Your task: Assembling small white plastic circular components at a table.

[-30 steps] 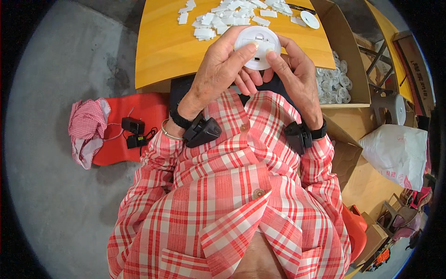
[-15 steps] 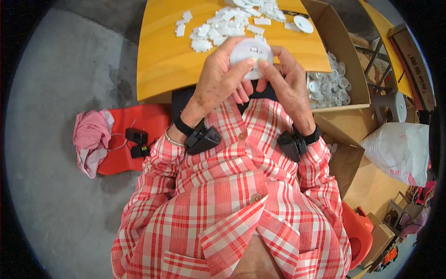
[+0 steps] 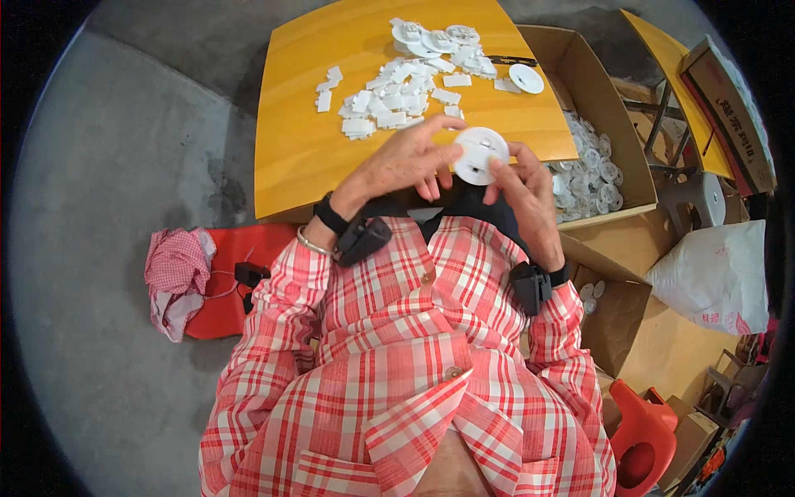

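A round white plastic disc (image 3: pixel 482 156) with small slots and a raised clip-like part is held up over my lap at the table's near edge. My right hand (image 3: pixel 527 192) grips its right and lower rim, thumb on the face and fingers behind. My left hand (image 3: pixel 407 160) is beside the disc's left rim, its fingers apart and slightly blurred; a fingertip overlaps the rim, and I cannot tell if it touches. Small white rectangular plastic pieces (image 3: pixel 393 101) lie heaped on the yellow table (image 3: pixel 302 157) beyond my hands.
More white discs (image 3: pixel 410 33) sit at the table's far side, with a single disc (image 3: pixel 526 79) near a thin black tool (image 3: pixel 512 60). On the right, a cardboard box (image 3: pixel 633 178) holds many clear-white round parts (image 3: pixel 592 170). A red stool (image 3: pixel 219 311) stands at left.
My left hand has loosened from the disc and drawn left. The disc, now in my right hand, sits lower and farther right. The whole view has shifted slightly.
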Motion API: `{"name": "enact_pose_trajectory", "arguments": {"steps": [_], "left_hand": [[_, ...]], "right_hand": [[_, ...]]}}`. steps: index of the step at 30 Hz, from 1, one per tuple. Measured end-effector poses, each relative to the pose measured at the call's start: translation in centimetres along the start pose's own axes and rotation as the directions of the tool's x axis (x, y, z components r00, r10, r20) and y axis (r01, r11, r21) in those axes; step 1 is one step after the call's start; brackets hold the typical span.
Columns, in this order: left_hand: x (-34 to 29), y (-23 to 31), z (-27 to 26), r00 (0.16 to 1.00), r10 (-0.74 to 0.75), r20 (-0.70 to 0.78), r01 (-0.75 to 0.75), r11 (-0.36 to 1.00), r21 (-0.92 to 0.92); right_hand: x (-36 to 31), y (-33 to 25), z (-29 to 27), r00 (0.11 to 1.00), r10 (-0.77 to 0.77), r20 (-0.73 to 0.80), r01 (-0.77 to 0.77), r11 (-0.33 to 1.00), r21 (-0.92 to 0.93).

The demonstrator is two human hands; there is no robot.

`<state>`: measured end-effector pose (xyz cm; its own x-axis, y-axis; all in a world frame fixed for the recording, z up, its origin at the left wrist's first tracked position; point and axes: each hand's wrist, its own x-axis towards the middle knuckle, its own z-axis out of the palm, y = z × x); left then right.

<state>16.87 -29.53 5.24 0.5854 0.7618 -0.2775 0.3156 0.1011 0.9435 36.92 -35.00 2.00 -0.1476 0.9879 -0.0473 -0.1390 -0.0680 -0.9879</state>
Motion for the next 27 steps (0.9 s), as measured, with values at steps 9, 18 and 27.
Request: {"name": "enact_pose_trajectory", "arguments": {"steps": [9,18,27], "left_hand": [[7.8,-3.1,-9.4,0.824,0.353,-0.443,0.026,0.757,0.653],[16.8,-4.3,-15.2,0.712,0.667,-0.219,0.034,0.279,0.96],[17.6,-3.2,-16.9,0.919,0.248,-0.307,0.198,0.384,0.902]], "right_hand": [[-2.7,2.1,-5.9,0.961,0.036,-0.275,-0.019,0.998,0.065],[-2.5,3.6,-5.1,0.97,0.108,-0.217,-0.08,0.988,0.133],[-1.9,2.3,-1.4,0.986,0.137,-0.094,-0.127,0.986,0.104]]}}
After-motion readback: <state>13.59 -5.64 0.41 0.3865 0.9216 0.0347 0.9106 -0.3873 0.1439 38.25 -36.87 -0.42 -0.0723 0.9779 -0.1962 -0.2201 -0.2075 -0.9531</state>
